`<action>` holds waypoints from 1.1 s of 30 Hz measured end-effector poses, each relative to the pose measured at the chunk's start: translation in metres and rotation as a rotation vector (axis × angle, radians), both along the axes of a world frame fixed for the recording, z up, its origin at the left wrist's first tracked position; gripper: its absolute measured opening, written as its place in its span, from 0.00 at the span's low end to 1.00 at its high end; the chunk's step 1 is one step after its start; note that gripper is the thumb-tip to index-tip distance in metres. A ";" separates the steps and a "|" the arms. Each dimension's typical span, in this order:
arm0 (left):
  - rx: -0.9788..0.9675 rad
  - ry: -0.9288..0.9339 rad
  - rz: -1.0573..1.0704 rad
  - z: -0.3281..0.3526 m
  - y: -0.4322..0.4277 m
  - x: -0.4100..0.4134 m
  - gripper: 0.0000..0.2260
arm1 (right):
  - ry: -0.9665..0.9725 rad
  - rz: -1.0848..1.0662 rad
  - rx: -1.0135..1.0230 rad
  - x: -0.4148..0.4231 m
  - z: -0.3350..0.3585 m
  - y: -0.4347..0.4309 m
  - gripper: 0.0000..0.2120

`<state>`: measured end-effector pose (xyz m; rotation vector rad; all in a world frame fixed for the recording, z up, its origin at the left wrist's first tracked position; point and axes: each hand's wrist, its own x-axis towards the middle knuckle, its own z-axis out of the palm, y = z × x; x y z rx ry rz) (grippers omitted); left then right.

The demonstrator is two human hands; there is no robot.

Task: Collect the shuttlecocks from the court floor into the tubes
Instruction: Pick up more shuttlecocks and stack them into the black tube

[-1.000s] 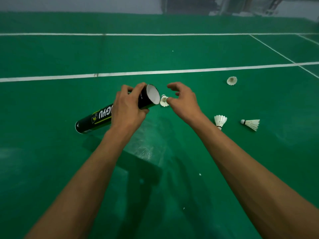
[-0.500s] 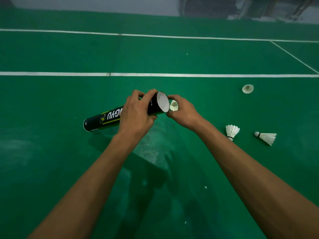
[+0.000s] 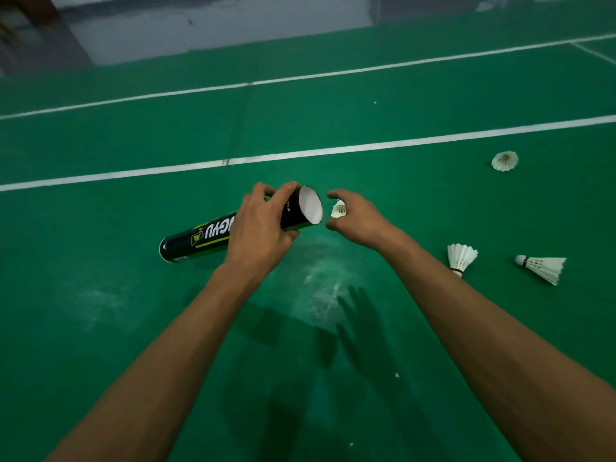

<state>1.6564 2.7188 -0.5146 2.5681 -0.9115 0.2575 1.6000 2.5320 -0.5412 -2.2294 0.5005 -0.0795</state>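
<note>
A black shuttlecock tube (image 3: 200, 240) with yellow-and-white lettering is gripped near its open, white-lined mouth (image 3: 310, 205) by my left hand (image 3: 263, 228), and it tilts down to the left. My right hand (image 3: 358, 216) is just right of the mouth, its curled fingers and thumb holding a white shuttlecock (image 3: 339, 209) in front of the opening. The shuttlecock is outside the tube. Three more shuttlecocks lie on the green floor to the right: one far (image 3: 504, 160), one standing on its cork (image 3: 461, 256), one on its side (image 3: 541, 265).
White court lines (image 3: 333, 150) cross the green floor beyond my hands. A scuffed pale patch (image 3: 320, 281) marks the floor under my wrists. A grey wall base (image 3: 216, 28) runs along the far side.
My right hand, still with the shuttlecock, has drawn a little away from the tube mouth and its fingers have spread. The view has tilted. My left hand keeps its grip.
</note>
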 end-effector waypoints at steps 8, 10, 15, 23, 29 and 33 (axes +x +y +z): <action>0.033 0.038 -0.039 0.015 -0.107 -0.038 0.36 | 0.019 -0.103 0.004 -0.041 0.015 -0.074 0.33; 0.001 0.036 -0.040 0.025 -0.130 -0.044 0.36 | -0.016 -0.143 0.006 -0.042 0.022 -0.087 0.30; 0.044 -0.024 -0.095 0.032 -0.173 -0.048 0.34 | 0.000 -0.220 -0.023 -0.050 0.016 -0.118 0.22; 0.110 0.042 -0.238 -0.010 -0.209 -0.057 0.33 | 0.238 -0.411 -0.058 -0.099 -0.051 -0.167 0.32; 0.174 0.079 -0.368 -0.045 -0.227 -0.063 0.34 | 0.294 -0.501 0.013 -0.134 -0.111 -0.178 0.36; 0.181 0.067 -0.411 -0.042 -0.239 -0.056 0.35 | 0.324 -0.462 0.018 -0.130 -0.129 -0.185 0.39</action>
